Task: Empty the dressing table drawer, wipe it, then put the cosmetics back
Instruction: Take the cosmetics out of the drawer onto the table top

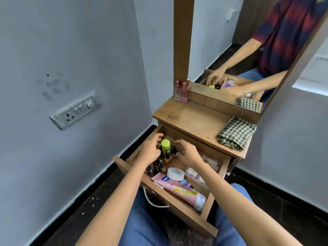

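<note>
The wooden drawer (179, 207) of the dressing table is pulled out and full of cosmetics. A lime-green capped bottle (165, 146) stands at its back left, with several small dark bottles (167, 155) beside it. A round white jar (175, 173) and a pink tube (179, 189) lie nearer the front. My left hand (152, 148) hovers just left of the green bottle, fingers loosely curled, holding nothing. My right hand (189, 152) hovers to the right of the bottles, fingers spread and empty.
A folded green checked cloth (237, 133) lies on the right of the table top (191, 119). Two pink-capped perfume bottles (181, 91) stand at the back left before the mirror (248, 50). A wall with a switch plate (76, 110) is close on the left.
</note>
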